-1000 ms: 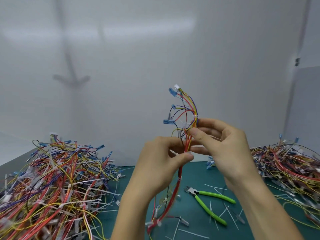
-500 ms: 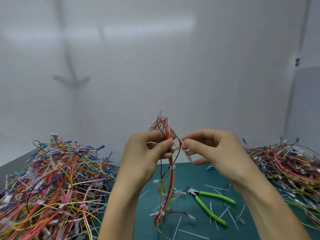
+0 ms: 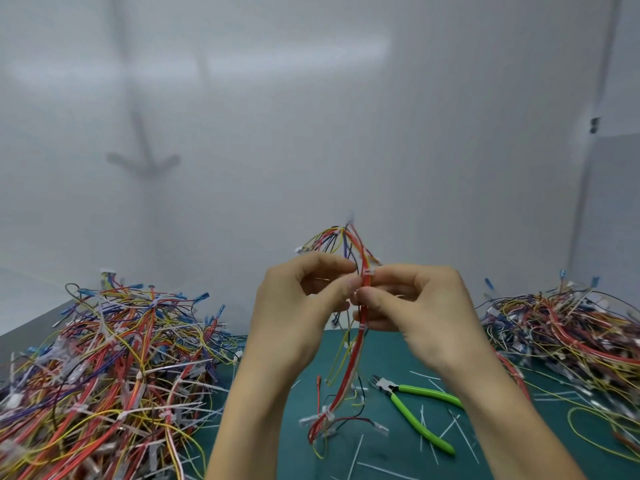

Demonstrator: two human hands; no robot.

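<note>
While the white wall (image 3: 415, 133) fills the whole back of the shot, a green mat (image 3: 391, 441) covers the bench below it, and on that mat we have two big heaps. The left pile of wires (image 3: 114, 368) is a tall tangle of red, yellow and blue, and the right pile of wires (image 3: 568, 334) lies lower and spreads off the edge of view. Between them, both arms are up. The left hand (image 3: 294, 317) and the right hand (image 3: 426, 317) meet in mid-air, well above the mat. They hold a wire bundle (image 3: 353, 368) upright. Its top fans out above the knuckles and its tail hangs down toward the mat, though whether it touches is hard to call. The left thumb (image 3: 346, 289) and forefinger are pinched on the bundle. The right thumb (image 3: 369, 296) and forefinger are clamped on it just beside them, tips almost touching, and the other fingers on both hands are curled in. Down on the mat, right of the bundle's tail, lie cutters (image 3: 420, 423) with green handles. Thin white tie offcuts (image 3: 423, 375) are scattered around them. Smallest of all is a white cable tie (image 3: 368, 272), wrapped round the bundle right at the fingertips.
</note>
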